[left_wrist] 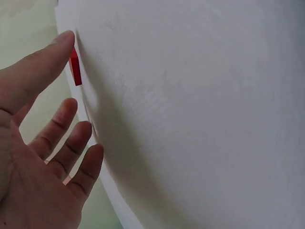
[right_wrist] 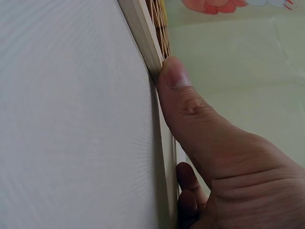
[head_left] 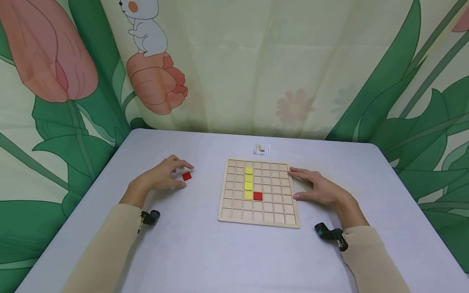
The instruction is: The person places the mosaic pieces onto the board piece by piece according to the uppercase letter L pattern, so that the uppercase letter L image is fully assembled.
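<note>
A loose red square tile [head_left: 187,176] lies on the table, between the spread thumb and fingers of my left hand [head_left: 165,173]. The left wrist view shows that tile [left_wrist: 75,69] edge-on, just past the thumb tip; the hand [left_wrist: 43,157] appears not to grip it. To the right is a wooden grid board [head_left: 237,215], bearing several yellow tiles [head_left: 248,178] in a column and one red tile [head_left: 258,196] beside the lowest. My right hand [head_left: 322,188] rests thumb and fingers against the board's right edge. Up close, the right thumb [right_wrist: 190,109] touches the board's side [right_wrist: 143,36].
Behind the board lies a small card [head_left: 261,149] printed with a coloured grid pattern. The white table [head_left: 205,256] ends at a printed curtain [head_left: 234,73] at the back. Each wrist carries a small black camera.
</note>
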Action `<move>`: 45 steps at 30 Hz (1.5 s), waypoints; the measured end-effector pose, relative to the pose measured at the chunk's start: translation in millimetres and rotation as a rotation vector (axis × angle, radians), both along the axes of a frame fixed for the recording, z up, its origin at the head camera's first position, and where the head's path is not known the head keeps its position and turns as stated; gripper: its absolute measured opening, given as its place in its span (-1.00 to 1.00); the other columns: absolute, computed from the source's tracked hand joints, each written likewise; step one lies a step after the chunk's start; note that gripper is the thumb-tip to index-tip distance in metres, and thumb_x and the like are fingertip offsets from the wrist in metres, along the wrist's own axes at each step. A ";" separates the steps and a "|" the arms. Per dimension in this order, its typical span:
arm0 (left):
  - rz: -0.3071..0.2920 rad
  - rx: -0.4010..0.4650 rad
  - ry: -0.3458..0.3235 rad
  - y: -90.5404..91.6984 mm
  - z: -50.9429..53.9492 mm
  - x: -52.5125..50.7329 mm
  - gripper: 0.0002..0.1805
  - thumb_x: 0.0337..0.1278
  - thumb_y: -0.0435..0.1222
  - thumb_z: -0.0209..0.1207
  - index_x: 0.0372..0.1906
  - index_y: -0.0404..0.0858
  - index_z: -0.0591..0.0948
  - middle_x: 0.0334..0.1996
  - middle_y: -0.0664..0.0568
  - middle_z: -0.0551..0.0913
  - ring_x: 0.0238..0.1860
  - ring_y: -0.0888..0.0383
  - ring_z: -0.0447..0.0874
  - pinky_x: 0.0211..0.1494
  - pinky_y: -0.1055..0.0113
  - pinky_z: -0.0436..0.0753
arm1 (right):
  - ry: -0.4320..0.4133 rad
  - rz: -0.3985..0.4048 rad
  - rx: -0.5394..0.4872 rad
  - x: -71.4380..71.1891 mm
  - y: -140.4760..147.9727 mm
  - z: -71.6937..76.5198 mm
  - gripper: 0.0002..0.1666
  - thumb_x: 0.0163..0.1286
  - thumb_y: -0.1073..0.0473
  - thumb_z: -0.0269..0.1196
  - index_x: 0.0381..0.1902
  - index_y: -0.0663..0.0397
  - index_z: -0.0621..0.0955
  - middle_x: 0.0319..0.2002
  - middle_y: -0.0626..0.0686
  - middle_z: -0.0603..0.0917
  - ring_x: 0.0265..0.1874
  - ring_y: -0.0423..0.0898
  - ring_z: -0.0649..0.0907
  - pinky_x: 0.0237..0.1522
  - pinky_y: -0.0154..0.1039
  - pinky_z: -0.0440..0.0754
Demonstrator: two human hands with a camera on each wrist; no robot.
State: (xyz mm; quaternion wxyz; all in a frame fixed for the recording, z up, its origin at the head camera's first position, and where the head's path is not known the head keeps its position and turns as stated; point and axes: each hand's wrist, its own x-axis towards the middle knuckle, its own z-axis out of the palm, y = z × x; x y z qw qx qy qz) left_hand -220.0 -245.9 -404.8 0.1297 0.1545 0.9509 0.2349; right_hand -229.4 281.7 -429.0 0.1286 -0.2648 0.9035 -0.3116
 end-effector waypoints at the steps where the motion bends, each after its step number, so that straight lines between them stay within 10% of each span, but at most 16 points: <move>1: -0.002 -0.003 0.002 -0.4 -0.2 -0.1 -0.39 0.17 -0.18 0.44 0.35 0.03 0.56 0.21 -0.17 0.43 0.17 -0.16 0.45 0.18 -0.14 0.59 | 0.001 -0.001 0.003 0.3 -0.1 0.0 -0.01 0.25 -0.11 0.50 0.54 0.06 0.37 0.60 0.13 0.20 0.59 0.32 0.05 0.49 0.41 -0.03; 45: 0.080 0.030 -0.047 17.2 3.3 2.0 -0.69 0.27 -0.25 0.35 0.08 -0.12 0.63 -0.07 -0.01 0.66 0.00 0.02 0.57 0.11 0.12 0.65 | 0.023 0.032 -0.029 -1.5 -0.9 -1.8 -0.03 0.26 -0.04 0.50 0.52 0.13 0.38 0.58 0.19 0.24 0.59 0.32 0.10 0.49 0.40 0.01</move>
